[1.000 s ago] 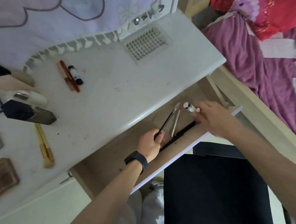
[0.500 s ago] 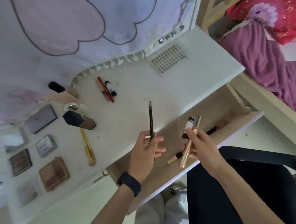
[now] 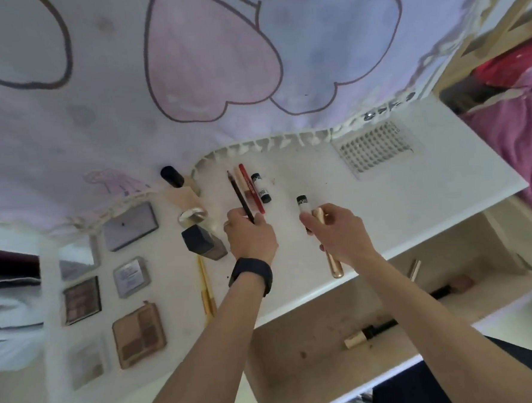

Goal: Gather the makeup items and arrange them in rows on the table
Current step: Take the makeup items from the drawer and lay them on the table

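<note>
At frame centre, the left grip (image 3: 250,237) pinches a dark cosmetic pencil (image 3: 240,196); the right grip (image 3: 338,239) clasps a black-capped white tube (image 3: 302,203) and a rose-gold tube (image 3: 333,264) above the counter (image 3: 414,198).

Both hands have come up from well in front of the red pencil (image 3: 251,188) and are now level with it over the tabletop (image 3: 383,200). The left hand (image 3: 250,236) now grips the dark pencil (image 3: 239,195) just left of the red pencil, slanted nearly parallel to it rather than upright. The right hand (image 3: 338,237), now right of the red pencil, has carried a black-capped white tube (image 3: 302,203) and a gold tube (image 3: 334,264) along.
</note>
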Demonstrator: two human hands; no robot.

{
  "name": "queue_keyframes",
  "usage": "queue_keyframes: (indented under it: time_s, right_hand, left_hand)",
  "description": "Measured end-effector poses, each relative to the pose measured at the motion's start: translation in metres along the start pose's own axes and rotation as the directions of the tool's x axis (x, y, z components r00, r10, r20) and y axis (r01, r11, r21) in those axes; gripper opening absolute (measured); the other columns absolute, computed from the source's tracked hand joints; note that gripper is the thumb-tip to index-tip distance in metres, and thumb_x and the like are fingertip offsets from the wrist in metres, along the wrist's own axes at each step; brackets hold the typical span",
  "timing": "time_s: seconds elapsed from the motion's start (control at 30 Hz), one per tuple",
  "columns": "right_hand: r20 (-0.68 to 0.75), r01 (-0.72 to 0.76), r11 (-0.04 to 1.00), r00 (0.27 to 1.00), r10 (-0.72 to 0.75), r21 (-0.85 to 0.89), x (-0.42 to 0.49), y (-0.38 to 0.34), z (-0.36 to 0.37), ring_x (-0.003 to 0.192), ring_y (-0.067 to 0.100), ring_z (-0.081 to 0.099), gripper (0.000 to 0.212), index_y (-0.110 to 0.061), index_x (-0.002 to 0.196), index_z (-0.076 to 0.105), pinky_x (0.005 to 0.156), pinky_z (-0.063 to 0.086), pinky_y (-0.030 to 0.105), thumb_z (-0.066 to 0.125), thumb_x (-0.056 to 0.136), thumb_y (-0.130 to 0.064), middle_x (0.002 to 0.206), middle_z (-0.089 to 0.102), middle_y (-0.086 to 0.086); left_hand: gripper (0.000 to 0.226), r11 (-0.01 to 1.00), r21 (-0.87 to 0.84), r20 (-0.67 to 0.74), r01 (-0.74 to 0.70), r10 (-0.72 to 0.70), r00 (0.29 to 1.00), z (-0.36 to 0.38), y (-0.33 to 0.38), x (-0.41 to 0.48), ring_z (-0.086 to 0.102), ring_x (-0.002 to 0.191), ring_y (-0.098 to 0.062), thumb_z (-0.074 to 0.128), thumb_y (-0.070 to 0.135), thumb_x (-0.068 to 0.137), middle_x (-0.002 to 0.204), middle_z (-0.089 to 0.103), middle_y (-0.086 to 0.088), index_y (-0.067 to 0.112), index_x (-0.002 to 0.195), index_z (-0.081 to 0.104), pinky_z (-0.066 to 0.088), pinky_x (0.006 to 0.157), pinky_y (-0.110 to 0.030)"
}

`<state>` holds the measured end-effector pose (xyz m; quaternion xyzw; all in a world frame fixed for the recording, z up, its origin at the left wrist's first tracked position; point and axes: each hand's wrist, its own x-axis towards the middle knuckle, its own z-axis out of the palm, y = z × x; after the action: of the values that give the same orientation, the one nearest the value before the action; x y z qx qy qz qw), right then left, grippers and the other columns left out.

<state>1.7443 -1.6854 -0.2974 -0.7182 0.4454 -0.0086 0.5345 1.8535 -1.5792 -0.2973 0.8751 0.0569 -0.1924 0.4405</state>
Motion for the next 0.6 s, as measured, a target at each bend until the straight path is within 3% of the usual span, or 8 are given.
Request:
queue_keyframes:
  time_s: [0.07,0.13,0.27,0.37,0.43,0.53,0.6]
  right_hand:
    - [-0.023,0.019,0.995,1.000,-0.021,-0.099,0.017,-0.009,0.007,0.060,0.019,0.070,0.031,-0.024,0.079,0.064,0.066,0.058,0.035,0.060,0.084,-0.055,0.070,0.072,-0.002]
    - [-0.024,0.047,0.983,0.998,-0.052,-0.176,0.032,-0.017,0.014,0.061,0.016,0.069,0.029,-0.028,0.079,0.062,0.064,0.056,0.032,0.059,0.085,-0.056,0.065,0.069,-0.005]
    - [0.006,0.124,0.950,0.992,-0.128,-0.286,0.056,-0.033,0.025,0.065,0.013,0.066,0.029,-0.029,0.083,0.063,0.059,0.047,0.029,0.058,0.087,-0.058,0.066,0.067,-0.007]
    - [0.012,0.175,0.936,0.984,-0.180,-0.306,0.067,-0.041,0.030,0.068,0.014,0.067,0.034,-0.025,0.088,0.066,0.064,0.050,0.029,0.059,0.089,-0.058,0.072,0.070,-0.006]
    - [-0.051,0.171,0.945,0.980,-0.193,-0.278,0.072,-0.042,0.025,0.071,0.014,0.066,0.036,-0.022,0.091,0.065,0.064,0.048,0.027,0.059,0.090,-0.058,0.076,0.069,-0.004]
    - [-0.038,0.130,0.950,0.989,-0.146,-0.286,0.086,-0.043,0.018,0.092,0.017,0.064,0.040,-0.022,0.116,0.062,0.071,0.043,0.026,0.065,0.090,-0.053,0.098,0.068,-0.003]
    - [0.055,0.153,0.942,0.988,-0.143,-0.298,0.093,-0.046,0.015,0.105,0.014,0.060,0.067,-0.021,0.147,0.045,0.084,0.040,0.023,0.073,0.089,-0.041,0.117,0.062,-0.004]
  left_hand:
    - [0.029,0.996,0.087,-0.048,-0.030,0.034,0.998,0.001,0.004,0.009,0.060,0.098,-0.034,0.049,0.018,0.101,0.130,0.045,-0.013,0.012,0.129,0.043,0.053,0.083,-0.041]
    - [0.036,0.986,0.163,-0.067,-0.041,0.053,0.996,0.002,0.004,0.016,0.060,0.102,-0.035,0.044,0.019,0.103,0.138,0.040,-0.014,0.014,0.137,0.036,0.041,0.078,-0.033]
    - [0.034,0.972,0.230,-0.022,-0.047,0.053,0.998,0.006,0.000,0.022,0.059,0.103,-0.033,0.046,0.032,0.101,0.134,0.043,-0.012,0.018,0.131,0.042,0.041,0.073,-0.036]
    - [0.044,0.948,0.306,-0.051,-0.085,0.105,0.993,0.008,-0.006,0.025,0.046,0.125,-0.031,0.053,0.033,0.097,0.138,0.043,-0.011,0.018,0.137,0.043,0.044,0.089,-0.041]
    - [0.050,0.918,0.351,-0.056,-0.183,0.215,0.975,0.012,-0.009,0.023,0.038,0.133,-0.029,0.055,0.030,0.095,0.145,0.042,-0.008,0.018,0.142,0.042,0.039,0.102,-0.043]
    - [0.054,0.866,0.398,-0.021,-0.302,0.338,0.941,0.016,-0.017,0.024,0.036,0.137,-0.024,0.055,0.031,0.095,0.151,0.041,0.000,0.021,0.146,0.041,0.034,0.109,-0.042]
    - [0.054,0.833,0.440,-0.023,-0.334,0.382,0.924,0.019,-0.026,0.024,0.037,0.137,-0.023,0.053,0.032,0.096,0.152,0.042,0.005,0.023,0.148,0.041,0.033,0.110,-0.042]
